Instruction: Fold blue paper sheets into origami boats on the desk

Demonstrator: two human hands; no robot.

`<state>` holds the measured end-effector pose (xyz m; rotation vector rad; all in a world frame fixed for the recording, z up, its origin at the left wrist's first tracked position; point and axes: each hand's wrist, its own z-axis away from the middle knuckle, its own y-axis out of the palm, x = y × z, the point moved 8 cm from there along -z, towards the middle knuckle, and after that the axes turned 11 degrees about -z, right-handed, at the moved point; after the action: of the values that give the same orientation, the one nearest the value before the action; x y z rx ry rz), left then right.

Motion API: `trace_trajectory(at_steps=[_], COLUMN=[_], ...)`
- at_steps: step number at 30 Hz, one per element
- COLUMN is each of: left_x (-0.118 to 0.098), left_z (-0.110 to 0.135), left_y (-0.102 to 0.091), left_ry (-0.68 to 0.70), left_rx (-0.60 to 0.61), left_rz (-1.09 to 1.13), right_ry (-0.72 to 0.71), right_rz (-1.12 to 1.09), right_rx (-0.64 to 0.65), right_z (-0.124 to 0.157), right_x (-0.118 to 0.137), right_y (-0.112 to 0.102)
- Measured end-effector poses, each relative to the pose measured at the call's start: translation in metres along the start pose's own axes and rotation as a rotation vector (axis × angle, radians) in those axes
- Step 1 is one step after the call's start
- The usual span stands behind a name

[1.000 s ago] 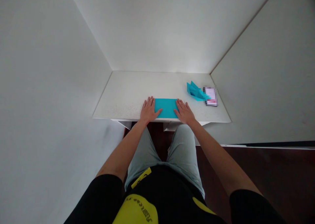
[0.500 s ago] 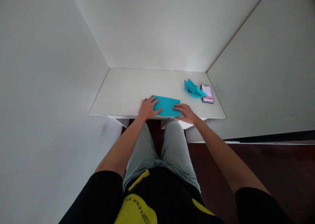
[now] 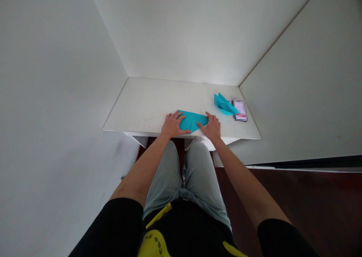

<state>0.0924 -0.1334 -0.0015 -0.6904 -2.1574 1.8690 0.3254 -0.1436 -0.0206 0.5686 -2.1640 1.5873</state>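
Observation:
A blue sheet of paper (image 3: 192, 120) lies near the front edge of the white desk, its lower right corner folded up so that the lower right side runs slanted. My left hand (image 3: 171, 125) rests flat across the paper's left end, fingers spread and thumb along the lower edge. At the right end, my right hand (image 3: 212, 127) has its fingers bent at the upper right edge and its thumb on the folded part, holding the corner over. The tip of that corner is partly hidden by the hand.
A folded blue paper shape (image 3: 223, 104) with pointed ends stands at the right of the white desk (image 3: 152, 98). It overlaps a phone-like object (image 3: 240, 112), which is blurred out. White walls border the desk at left, back and right.
My right hand has brought the paper's lower right corner up and over, and has turned with its fingers pointing away. My left hand stays on the left end. The view has shifted slightly.

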Motion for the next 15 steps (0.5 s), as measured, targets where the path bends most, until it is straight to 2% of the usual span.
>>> trace_trajectory(at_steps=[3, 7, 9, 12, 15], left_x=[-0.001, -0.001, -0.001, 0.000, 0.001], left_z=[0.001, 0.000, 0.000, -0.001, -0.001], left_y=[0.000, 0.002, 0.003, 0.002, 0.002], left_ry=[0.002, -0.004, -0.003, -0.001, -0.005], left_rx=[-0.014, 0.005, 0.011, 0.003, 0.013], left_rz=[-0.006, -0.019, -0.025, -0.036, -0.042], right_ry=[-0.041, -0.147, -0.165, -0.148, -0.058], right_rz=[0.010, 0.065, 0.074, 0.048, 0.020], right_rx=[-0.033, 0.073, 0.113, 0.100, 0.027], right_z=[0.005, 0.012, 0.012, 0.005, -0.008], right_x=[0.009, 0.027, 0.028, 0.014, -0.016], right_y=[-0.001, 0.007, 0.010, 0.008, 0.000])
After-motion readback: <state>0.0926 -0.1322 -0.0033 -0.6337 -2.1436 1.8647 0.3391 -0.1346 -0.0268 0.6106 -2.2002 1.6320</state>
